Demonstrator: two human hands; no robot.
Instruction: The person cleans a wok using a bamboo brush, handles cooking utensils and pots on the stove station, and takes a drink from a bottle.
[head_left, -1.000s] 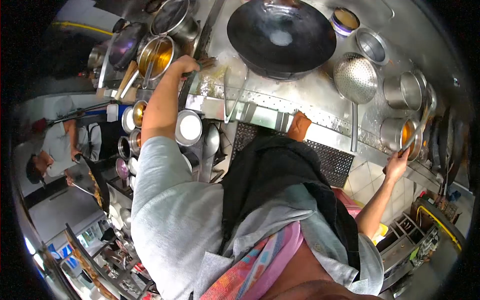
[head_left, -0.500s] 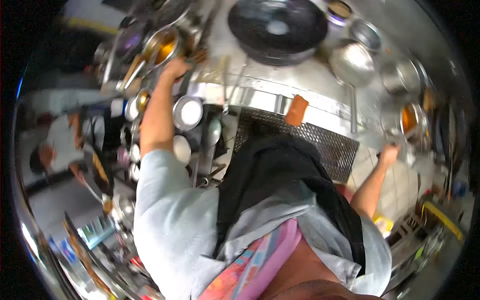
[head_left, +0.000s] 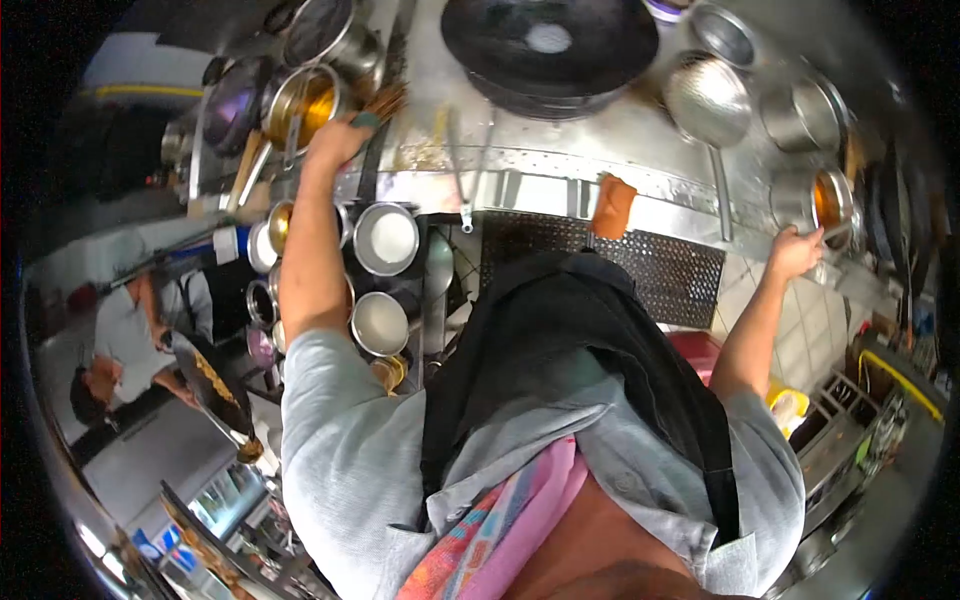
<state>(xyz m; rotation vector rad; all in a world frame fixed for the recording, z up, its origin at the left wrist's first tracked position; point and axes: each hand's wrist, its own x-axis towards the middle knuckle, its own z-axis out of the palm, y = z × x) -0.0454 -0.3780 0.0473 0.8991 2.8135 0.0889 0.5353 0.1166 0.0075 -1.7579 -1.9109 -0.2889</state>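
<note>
One brush point(head_left: 385, 103) in left hand point(head_left: 338, 142)

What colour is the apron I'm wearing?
The apron is black; it shows best in the head view.

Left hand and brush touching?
Touching. Head view: the left hand is closed on the brush at its green part, bristles sticking out beyond the hand.
</note>
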